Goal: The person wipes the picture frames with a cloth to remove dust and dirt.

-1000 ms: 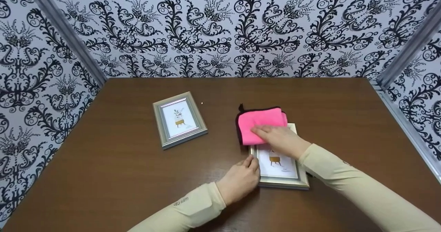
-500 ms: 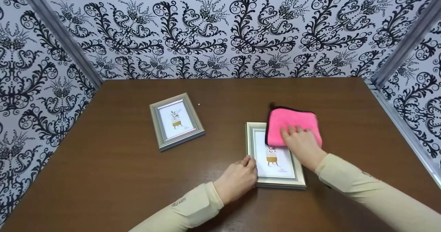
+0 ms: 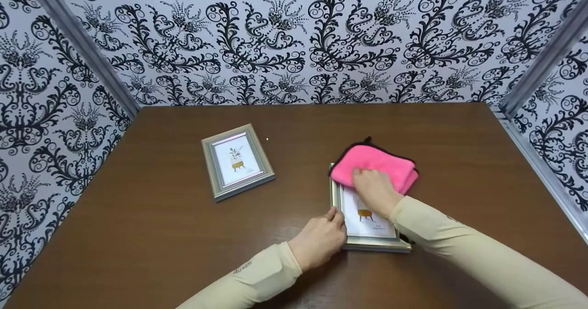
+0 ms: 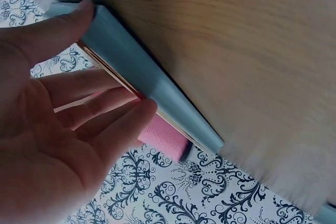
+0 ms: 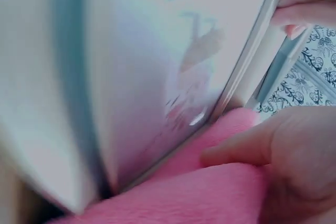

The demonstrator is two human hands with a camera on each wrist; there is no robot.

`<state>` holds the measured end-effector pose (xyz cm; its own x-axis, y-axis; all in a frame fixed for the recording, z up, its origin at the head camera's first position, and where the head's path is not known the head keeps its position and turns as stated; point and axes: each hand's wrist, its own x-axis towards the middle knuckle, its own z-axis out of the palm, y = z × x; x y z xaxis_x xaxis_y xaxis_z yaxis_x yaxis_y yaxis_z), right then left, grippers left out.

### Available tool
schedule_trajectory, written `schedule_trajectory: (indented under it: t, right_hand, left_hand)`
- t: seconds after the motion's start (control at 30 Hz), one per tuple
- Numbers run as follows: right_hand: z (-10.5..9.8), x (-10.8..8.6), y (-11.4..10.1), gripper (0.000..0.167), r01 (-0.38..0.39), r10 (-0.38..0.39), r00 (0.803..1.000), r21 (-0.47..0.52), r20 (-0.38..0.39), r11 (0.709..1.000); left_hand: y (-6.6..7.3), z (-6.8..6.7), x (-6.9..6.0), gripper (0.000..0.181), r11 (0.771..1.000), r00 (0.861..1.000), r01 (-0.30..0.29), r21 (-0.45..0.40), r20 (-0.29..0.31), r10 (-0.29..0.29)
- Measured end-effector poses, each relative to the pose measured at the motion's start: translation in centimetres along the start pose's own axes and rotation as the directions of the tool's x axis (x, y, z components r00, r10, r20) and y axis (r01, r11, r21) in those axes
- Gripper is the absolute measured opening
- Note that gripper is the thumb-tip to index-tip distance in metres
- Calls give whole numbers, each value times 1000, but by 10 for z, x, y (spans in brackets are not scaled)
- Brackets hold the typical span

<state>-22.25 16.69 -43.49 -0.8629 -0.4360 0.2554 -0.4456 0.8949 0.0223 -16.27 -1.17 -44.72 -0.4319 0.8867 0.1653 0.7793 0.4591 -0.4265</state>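
Two bare hands are at work, each with a light degree of closure: the left hand grips the left side of the near picture frame, its thumb set against the blue-grey outer side close to a corner and its other fingers reaching over the gold-edged rim, with some gap between thumb and fingers. Bent and gathered close together, the fingers of the right hand hold one pink cloth; one digit lies along a fold, and the fingertips are largely hidden. The cloth, folded, with black edging and one small black loop, lies over most of the near picture frame's far end and overhangs its right side. Two picture frames in all rest flat on one brown wood-grain table, the far picture frame being well apart to the left, slightly turned, and touched by neither hand. Each shows one print of a plant in a pot on legs, partly covered in the near one. Two pale sleeves cover the forearms. Three white wall panels with black scrollwork surround the table.
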Motion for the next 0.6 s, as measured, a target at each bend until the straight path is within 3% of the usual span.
schedule_trajectory:
  t: [0.13,0.23,0.33,0.47,0.6]
  right_hand:
    - [4,5,-1,34,100,-105,994,144,27,984]
    - [3,6,1,43,122,-146,986,262,75,957]
    - [0,2,6,45,123,-172,975,308,139,944]
    - [0,-4,17,52,204,-248,952,234,180,951]
    - [0,-9,30,52,279,-285,944,60,164,959]
  left_hand:
    - [1,-2,1,30,1000,999,6,-10,32,-6]
    - [1,-4,3,30,1000,998,12,-28,58,-10]
    - [1,-4,3,26,999,997,18,-42,71,-15]
    - [2,-5,4,21,998,996,32,-48,81,-28]
    - [1,-7,6,15,998,997,40,-51,71,-36]
